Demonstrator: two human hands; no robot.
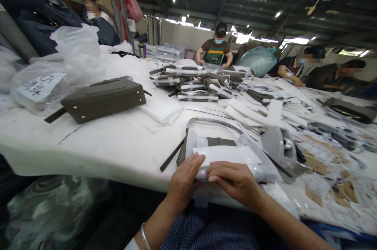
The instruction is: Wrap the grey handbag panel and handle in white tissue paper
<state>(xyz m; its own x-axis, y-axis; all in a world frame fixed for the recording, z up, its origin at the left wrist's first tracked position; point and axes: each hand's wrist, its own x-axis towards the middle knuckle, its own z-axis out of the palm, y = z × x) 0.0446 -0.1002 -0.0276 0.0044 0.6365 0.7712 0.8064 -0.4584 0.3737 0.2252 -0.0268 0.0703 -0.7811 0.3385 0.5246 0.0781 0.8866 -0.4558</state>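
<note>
A dark olive handbag (221,142) lies in front of me at the table's near edge, its front partly covered by a white wrapping sheet (228,155). Its looped handle (216,121) is wrapped in shiny clear film and points away from me. A dark strap (172,156) sticks out at its left. My left hand (186,173) is closed over the near left edge, fingertips on the white sheet. Close beside it, my right hand (232,179) grips the same edge with bent fingers, the thumb tucked beneath. The undersides of both hands are hidden.
Another olive handbag (106,97) lies on the white table (97,152) at left, near plastic bags (38,85). Wrapped bags (194,83) are piled farther back. At right are a grey wrapped piece (279,152) and brown tags (321,159). Co-workers (216,50) stand across the table.
</note>
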